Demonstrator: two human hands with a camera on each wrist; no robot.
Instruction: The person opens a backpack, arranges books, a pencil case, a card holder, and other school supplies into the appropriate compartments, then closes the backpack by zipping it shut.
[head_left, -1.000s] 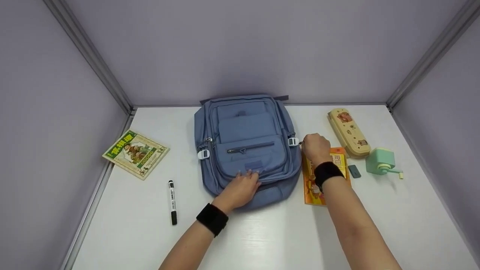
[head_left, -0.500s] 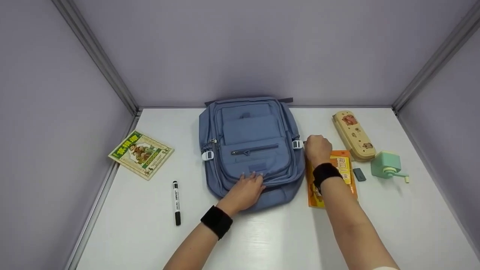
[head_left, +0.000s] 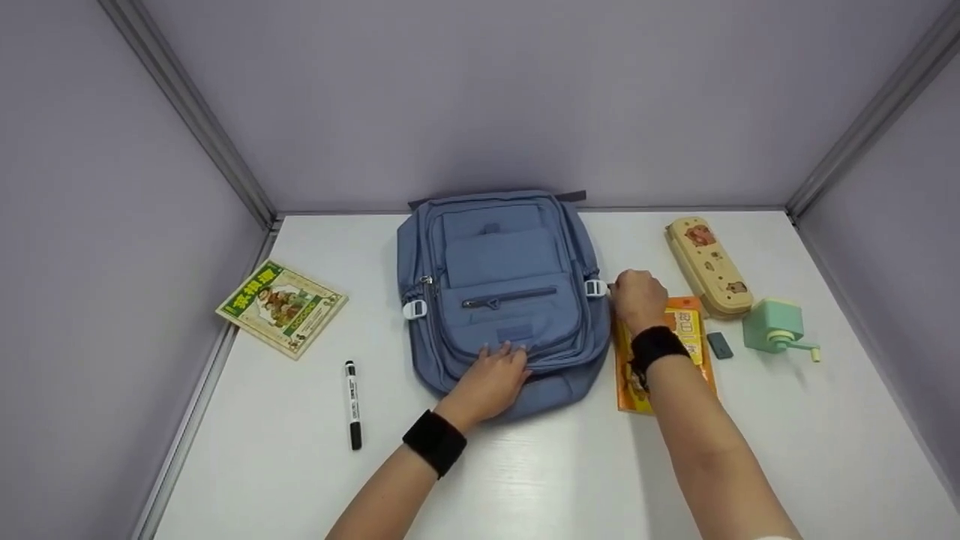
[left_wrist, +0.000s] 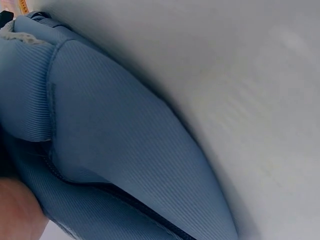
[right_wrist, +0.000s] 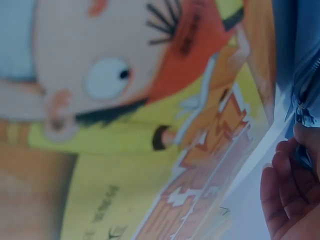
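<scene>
A blue backpack (head_left: 499, 259) lies front side up on the white table. My left hand (head_left: 487, 382) rests on its lower front, fingers spread across the fabric near the front pocket's bottom edge. In the left wrist view, part of that hand (left_wrist: 19, 212) shows beside a zipper seam. At the bag's right side, by the white buckle (head_left: 596, 289), my right hand (head_left: 639, 300) pinches a zipper pull (right_wrist: 300, 114) between thumb and curled fingers. Beneath my right wrist is an orange and yellow picture book (head_left: 686, 330), partly covered by the hand and wristband.
On the left lie a green and cream book (head_left: 283, 307) and a black-and-white marker (head_left: 353, 405). To the right are a cream pencil case (head_left: 709, 266), a small dark eraser-like block (head_left: 720, 345) and a mint-green crank pencil sharpener (head_left: 774, 326). Grey panels (head_left: 495, 105) enclose the table.
The head view has shifted slightly, moving everything a little to the right in it. Both hands keep practically the same places on the backpack.
</scene>
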